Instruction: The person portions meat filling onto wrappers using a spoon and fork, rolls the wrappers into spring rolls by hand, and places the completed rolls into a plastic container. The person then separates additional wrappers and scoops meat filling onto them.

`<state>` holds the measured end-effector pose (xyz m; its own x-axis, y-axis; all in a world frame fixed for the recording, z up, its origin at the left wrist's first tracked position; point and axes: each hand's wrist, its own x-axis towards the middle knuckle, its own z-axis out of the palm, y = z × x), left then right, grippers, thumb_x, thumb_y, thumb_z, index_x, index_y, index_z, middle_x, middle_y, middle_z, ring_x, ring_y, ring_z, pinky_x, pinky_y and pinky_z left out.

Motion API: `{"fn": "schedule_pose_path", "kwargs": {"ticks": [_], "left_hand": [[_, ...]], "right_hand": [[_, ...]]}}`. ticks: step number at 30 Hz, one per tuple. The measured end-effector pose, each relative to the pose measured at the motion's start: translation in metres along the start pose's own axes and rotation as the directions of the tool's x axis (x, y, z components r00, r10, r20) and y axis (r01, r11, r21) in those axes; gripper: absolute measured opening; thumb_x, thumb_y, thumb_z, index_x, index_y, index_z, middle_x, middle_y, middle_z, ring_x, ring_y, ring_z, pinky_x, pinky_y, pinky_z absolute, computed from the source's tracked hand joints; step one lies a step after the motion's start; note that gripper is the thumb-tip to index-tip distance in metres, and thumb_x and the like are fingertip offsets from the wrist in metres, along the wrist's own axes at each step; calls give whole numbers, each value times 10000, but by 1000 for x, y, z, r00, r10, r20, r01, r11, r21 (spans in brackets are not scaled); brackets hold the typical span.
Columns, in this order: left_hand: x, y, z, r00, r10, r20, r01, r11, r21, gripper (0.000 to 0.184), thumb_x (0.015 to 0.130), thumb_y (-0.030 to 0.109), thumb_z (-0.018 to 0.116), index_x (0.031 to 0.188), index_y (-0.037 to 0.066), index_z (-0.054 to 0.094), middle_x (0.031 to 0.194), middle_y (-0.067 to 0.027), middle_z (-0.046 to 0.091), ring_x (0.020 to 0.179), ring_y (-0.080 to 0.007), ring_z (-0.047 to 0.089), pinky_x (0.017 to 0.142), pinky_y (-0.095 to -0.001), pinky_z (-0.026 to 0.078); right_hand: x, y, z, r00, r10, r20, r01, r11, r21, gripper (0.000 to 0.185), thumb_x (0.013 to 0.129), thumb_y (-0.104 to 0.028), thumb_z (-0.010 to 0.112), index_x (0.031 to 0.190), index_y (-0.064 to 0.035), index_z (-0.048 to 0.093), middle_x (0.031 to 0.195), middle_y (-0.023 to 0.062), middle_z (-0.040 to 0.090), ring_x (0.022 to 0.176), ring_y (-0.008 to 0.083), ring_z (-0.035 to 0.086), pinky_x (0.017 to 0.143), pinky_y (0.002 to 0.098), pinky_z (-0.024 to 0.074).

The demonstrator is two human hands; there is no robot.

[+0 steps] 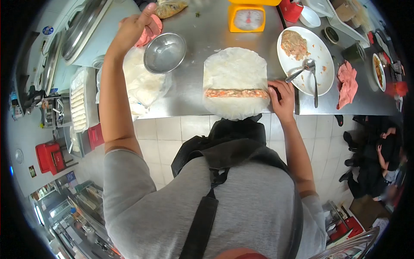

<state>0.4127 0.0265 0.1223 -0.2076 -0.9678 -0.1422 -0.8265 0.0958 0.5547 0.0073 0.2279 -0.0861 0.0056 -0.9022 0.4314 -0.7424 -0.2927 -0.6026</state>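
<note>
In front of me lies a stack of thin, pale wrapper sheets (235, 71) with a strip of minced filling (237, 93) across its lower part. Beside the sheets' right edge rests my right hand (282, 98), its fingers bent and apart, close to the end of the strip. My left hand (134, 29) is raised at the upper left over a pink cloth (154, 26), fingers apart; I see nothing held in it. Below that hand stand a metal bowl (164, 54) and a bag of more wrappers (142, 80).
A yellow scale (246, 19) stands at the back. To the right, a white oval plate (321, 56) carries a mound of minced filling (295, 44) and spoons (308, 64). Another pink cloth (347, 84) lies beyond it. A tray of white rolls (79, 105) is at left; people sit at far right.
</note>
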Motion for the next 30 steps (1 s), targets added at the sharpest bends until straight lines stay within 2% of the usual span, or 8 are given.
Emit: {"fn": "schedule_pose_path", "kwargs": {"ticks": [3, 6, 8, 9, 11, 20, 23, 30], "left_hand": [[-4, 20, 32, 975, 218, 49, -204, 957, -205, 698, 1041, 588, 373, 852, 59, 787, 752, -86, 715, 761, -204, 643, 877, -358, 508], [-16, 50, 122, 892, 427, 150, -446, 886, 130, 589, 1067, 499, 353, 1082, 87, 774, 1033, -96, 752, 1153, -239, 602, 1114, -485, 344], [-22, 66, 173, 874, 256, 412, -430, 802, 415, 541, 1068, 500, 371, 1314, 131, 679, 1357, -79, 656, 1395, -265, 443, 1213, -584, 118], [-28, 42, 201, 872, 260, 415, -434, 801, 411, 541, 1068, 500, 371, 1314, 131, 679, 1357, -79, 656, 1395, -265, 443, 1213, -584, 118], [-43, -12, 249, 739, 671, 63, -621, 642, 450, 595, 1030, 555, 441, 1408, 129, 611, 1518, -141, 519, 1475, -281, 368, 1223, -631, 29], [-38, 39, 260, 894, 393, 215, -422, 580, 697, 729, 1016, 569, 446, 1590, 129, 354, 1660, -3, 333, 1584, -263, 110, 1235, -627, -19], [-38, 46, 270, 774, 539, 333, -633, 642, 432, 736, 1023, 597, 400, 1600, 144, 335, 1674, -6, 300, 1588, -261, 78, 1235, -626, -36], [0, 61, 284, 787, 553, 275, -609, 622, 493, 704, 1048, 596, 326, 1614, 178, 309, 1686, 12, 271, 1589, -264, 66, 1232, -630, -53]], "right_hand": [[1, 1, 0, 1000, -4, -9, 4, 1000, -7, 151, 903, -170, 704, 1010, -70, 738, 998, 82, 710, 939, 302, 601, 866, 394, 452], [0, 0, 0, 1000, -6, -19, 6, 1000, -11, 155, 903, -171, 704, 1015, -68, 737, 993, 80, 711, 936, 301, 602, 862, 392, 452], [0, 0, 0, 1000, -14, -10, 14, 1000, -5, 159, 902, -173, 707, 1016, -67, 737, 1001, 80, 712, 945, 297, 604, 865, 391, 451], [-1, 0, -1, 1000, -11, -10, 10, 1000, -10, 159, 902, -173, 707, 1016, -67, 737, 1001, 80, 712, 945, 297, 604, 865, 391, 451], [-1, 1, -1, 999, 28, 20, -29, 999, 18, 166, 899, -178, 712, 1024, -72, 739, 1016, 80, 714, 961, 293, 606, 875, 389, 450], [-1, 1, -1, 999, 41, 15, -41, 999, 2, 170, 895, -188, 720, 1028, -86, 747, 1028, 72, 713, 972, 291, 600, 905, 389, 442], [-2, 2, -1, 999, 38, 13, -38, 999, 12, 169, 894, -190, 720, 1026, -89, 748, 1026, 71, 712, 972, 294, 598, 909, 388, 439], [-3, 2, -1, 999, 43, 9, -43, 999, -10, 191, 889, -205, 727, 1040, -89, 749, 1041, 80, 711, 1001, 297, 603, 933, 397, 448]]}}
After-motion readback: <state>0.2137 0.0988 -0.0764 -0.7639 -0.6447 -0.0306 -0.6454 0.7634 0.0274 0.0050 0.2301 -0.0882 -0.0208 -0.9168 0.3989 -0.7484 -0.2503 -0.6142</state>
